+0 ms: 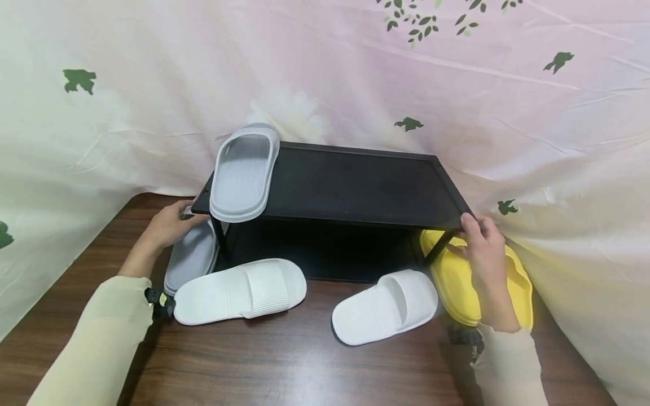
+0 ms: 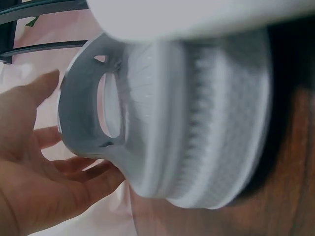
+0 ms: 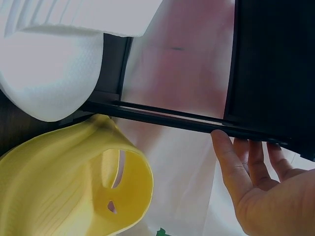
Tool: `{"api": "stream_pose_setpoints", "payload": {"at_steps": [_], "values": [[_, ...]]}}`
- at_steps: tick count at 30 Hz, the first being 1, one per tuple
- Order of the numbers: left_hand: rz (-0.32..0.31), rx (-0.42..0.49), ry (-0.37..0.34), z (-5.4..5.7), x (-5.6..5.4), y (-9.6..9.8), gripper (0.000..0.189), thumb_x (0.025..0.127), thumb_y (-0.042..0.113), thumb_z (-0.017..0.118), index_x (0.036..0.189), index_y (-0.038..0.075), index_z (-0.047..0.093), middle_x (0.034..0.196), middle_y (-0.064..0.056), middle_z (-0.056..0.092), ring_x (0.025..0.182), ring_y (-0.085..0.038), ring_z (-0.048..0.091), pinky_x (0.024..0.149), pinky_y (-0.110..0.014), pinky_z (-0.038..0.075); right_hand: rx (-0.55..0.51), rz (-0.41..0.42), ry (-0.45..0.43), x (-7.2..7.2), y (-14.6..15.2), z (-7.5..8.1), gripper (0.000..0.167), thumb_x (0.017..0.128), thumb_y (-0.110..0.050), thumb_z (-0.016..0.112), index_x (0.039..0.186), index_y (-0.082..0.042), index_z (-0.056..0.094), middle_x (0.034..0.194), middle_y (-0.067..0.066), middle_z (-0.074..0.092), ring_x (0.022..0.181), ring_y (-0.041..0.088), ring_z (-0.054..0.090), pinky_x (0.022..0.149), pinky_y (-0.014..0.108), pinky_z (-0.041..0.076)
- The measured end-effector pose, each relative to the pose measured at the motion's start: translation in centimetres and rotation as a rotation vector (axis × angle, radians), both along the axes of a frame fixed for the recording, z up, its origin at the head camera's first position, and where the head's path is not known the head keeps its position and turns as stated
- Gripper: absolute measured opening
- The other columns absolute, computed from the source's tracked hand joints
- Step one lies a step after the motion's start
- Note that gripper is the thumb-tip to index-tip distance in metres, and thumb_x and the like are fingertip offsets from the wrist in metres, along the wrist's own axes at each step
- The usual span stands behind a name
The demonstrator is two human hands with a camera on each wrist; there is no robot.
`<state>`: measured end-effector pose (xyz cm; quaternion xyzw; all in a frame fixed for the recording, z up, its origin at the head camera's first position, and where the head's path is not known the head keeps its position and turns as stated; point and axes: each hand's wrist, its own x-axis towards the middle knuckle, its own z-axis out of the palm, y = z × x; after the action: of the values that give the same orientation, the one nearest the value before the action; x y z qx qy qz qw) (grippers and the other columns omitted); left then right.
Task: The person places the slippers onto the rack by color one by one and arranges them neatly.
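A black two-tier shoe rack (image 1: 355,189) stands at the back, a grey slipper (image 1: 241,183) lying across the left end of its top. Beside the rack's left leg, my left hand (image 1: 172,223) holds the toe end of a second grey slipper (image 2: 78,108), thumb at the rim and fingers along the underside. At the opposite end, my right hand (image 1: 482,248) grips the front right corner of the top shelf, thumb on its surface. Yellow footwear (image 1: 508,282) sits under that hand, partly hidden by the arm. In the right wrist view, the fingertips (image 3: 219,135) meet the shelf's black edge.
Two white slippers lie on the brown wooden table (image 1: 284,372) before the rack, one on the left (image 1: 213,293) and one on the right (image 1: 360,316). A pale patterned cloth (image 1: 330,73) hangs behind and along both sides.
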<state>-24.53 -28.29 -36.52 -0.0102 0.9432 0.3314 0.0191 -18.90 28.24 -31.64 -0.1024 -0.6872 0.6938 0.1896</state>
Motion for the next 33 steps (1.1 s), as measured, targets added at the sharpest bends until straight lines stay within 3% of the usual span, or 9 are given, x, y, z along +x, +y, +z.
{"api": "stream_pose_setpoints", "payload": {"at_steps": [8, 21, 33], "values": [[0.049, 0.043, -0.051, 0.02, 0.01, -0.19, 0.084, 0.103, 0.049, 0.051, 0.153, -0.014, 0.023, 0.151, -0.043, 0.027, 0.135, -0.059, 0.033, 0.104, -0.067, 0.036, -0.002, 0.004, -0.001, -0.01, 0.01, 0.17, 0.017, 0.101, -0.028, 0.062, 0.1, -0.012, 0.057, 0.099, -0.002, 0.061, 0.087, 0.012, 0.063, 0.065, 0.023, 0.058], [0.098, 0.09, -0.014, -0.58, 0.15, -0.9, 0.083, 0.102, 0.046, 0.056, 0.152, -0.013, 0.027, 0.153, -0.042, 0.025, 0.137, -0.059, 0.03, 0.105, -0.068, 0.034, 0.028, -0.009, -0.026, 0.12, -0.03, 0.25, 0.016, 0.101, -0.03, 0.062, 0.1, -0.014, 0.058, 0.099, -0.001, 0.058, 0.085, 0.011, 0.062, 0.064, 0.022, 0.057], [0.225, 0.099, 0.121, 0.05, 0.43, -0.66, 0.071, 0.102, 0.038, 0.056, 0.152, -0.007, 0.034, 0.152, -0.038, 0.031, 0.135, -0.057, 0.035, 0.102, -0.066, 0.037, 0.043, -0.01, -0.03, 0.11, -0.12, 0.33, 0.018, 0.102, -0.031, 0.061, 0.101, -0.013, 0.057, 0.098, -0.001, 0.058, 0.086, 0.011, 0.062, 0.064, 0.021, 0.057]]}}
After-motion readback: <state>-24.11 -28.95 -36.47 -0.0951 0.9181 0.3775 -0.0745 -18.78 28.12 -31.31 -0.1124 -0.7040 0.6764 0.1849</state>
